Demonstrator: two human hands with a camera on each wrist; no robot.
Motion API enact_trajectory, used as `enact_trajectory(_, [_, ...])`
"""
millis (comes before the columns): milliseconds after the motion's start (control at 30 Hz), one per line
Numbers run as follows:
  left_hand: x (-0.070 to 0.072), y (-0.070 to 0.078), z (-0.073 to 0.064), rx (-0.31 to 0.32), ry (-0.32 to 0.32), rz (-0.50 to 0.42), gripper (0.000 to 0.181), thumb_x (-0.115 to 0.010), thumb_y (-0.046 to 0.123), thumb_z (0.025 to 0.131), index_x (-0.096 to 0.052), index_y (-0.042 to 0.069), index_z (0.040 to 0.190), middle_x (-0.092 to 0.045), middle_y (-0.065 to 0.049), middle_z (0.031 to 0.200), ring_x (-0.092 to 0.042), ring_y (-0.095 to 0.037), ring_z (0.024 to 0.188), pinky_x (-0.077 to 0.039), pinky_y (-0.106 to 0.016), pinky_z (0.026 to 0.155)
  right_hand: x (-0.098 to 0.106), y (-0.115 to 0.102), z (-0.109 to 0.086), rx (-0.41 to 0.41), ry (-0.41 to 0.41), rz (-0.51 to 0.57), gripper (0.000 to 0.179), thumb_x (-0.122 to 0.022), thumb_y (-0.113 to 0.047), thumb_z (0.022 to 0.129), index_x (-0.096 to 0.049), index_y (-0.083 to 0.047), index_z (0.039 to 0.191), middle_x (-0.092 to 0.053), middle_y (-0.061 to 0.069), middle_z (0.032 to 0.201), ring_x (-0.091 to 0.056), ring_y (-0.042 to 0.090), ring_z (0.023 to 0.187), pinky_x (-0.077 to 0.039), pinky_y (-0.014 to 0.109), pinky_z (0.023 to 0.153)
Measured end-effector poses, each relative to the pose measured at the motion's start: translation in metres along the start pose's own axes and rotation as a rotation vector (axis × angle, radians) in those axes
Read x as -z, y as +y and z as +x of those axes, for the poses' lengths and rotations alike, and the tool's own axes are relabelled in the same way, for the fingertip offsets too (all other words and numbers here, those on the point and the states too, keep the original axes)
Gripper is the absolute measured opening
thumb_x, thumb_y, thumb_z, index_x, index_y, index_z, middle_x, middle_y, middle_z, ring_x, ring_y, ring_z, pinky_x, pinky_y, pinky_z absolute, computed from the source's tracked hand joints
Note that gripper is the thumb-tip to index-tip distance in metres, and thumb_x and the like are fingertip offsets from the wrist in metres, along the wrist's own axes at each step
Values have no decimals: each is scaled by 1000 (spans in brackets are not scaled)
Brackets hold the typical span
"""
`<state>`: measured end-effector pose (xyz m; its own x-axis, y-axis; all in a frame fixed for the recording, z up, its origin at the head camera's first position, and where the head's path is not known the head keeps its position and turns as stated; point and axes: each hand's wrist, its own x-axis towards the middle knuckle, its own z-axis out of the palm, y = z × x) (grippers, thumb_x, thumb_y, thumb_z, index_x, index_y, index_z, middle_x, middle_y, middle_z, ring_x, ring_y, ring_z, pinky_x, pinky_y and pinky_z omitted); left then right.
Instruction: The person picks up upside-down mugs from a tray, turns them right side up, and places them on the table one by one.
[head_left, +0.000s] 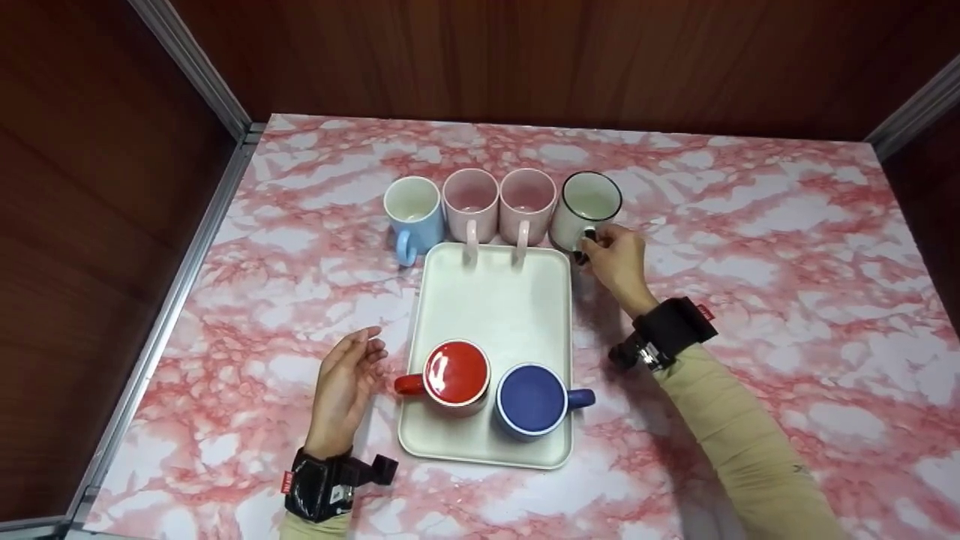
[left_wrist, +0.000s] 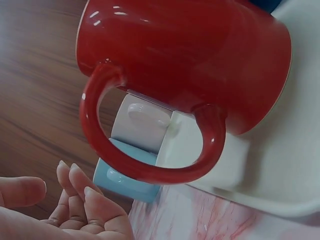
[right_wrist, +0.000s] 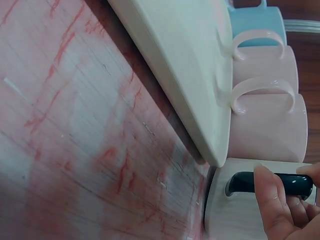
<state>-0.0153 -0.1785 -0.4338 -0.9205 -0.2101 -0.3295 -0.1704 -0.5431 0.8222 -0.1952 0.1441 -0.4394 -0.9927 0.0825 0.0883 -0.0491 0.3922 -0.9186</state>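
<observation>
My right hand [head_left: 619,262] grips the black handle [right_wrist: 295,184] of a white mug [head_left: 574,225] with a dark rim. That mug stands at the right end of a row, just past the tray's far right corner. Beside the tray's left edge, my left hand [head_left: 347,390] hovers with loosely bent fingers and holds nothing. Nearest to it is a red mug [left_wrist: 185,55], its handle pointing left. A blue mug [head_left: 531,401] stands right of the red one, handle to the right. Both rest on the near half of a cream tray [head_left: 491,300].
Left of the white mug, two pink mugs [head_left: 470,199] [head_left: 528,199] and a light blue mug [head_left: 415,217] continue the row along the tray's far edge, handles facing me. The marbled table [head_left: 750,262] is bounded by wooden panels [head_left: 525,60] at the back and sides.
</observation>
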Motion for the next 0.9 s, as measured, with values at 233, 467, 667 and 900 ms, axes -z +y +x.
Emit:
enact_trajectory(233, [-9, 2, 7, -16, -16, 51, 19, -42, 9, 97, -55, -2, 106, -56, -8, 89, -52, -19, 84, -42, -23, 67, 0, 1, 0, -19, -16, -18, 11, -62, -2, 81, -58, 8, 77, -60, 29, 74, -62, 29, 53, -50, 30, 43])
enact_trajectory(467, [-14, 7, 16, -4, -42, 172, 23, -43, 11, 97, -51, -4, 111, -56, -8, 92, -53, -23, 91, -42, -27, 74, 1, 0, 1, -39, -54, 20, 13, -63, -4, 84, -60, 9, 83, -60, 27, 75, -62, 21, 50, -52, 35, 48])
enact_trajectory(667, [-18, 9, 24, 0, -60, 256, 24, -45, 14, 97, -52, -4, 111, -57, -8, 92, -53, -25, 93, -41, -33, 79, 6, 1, 0, -19, -91, 28, 18, -64, -7, 84, -60, 10, 87, -61, 24, 75, -59, 11, 48, -52, 30, 48])
enact_trajectory(900, [-23, 11, 29, -2, -117, 415, 27, -47, 19, 96, -54, -4, 110, -58, -9, 92, -54, -25, 94, -38, -39, 82, 16, -2, -11, 22, -79, 34, 28, -62, -2, 84, -56, 13, 106, -59, 18, 88, -56, 3, 59, -52, 25, 54])
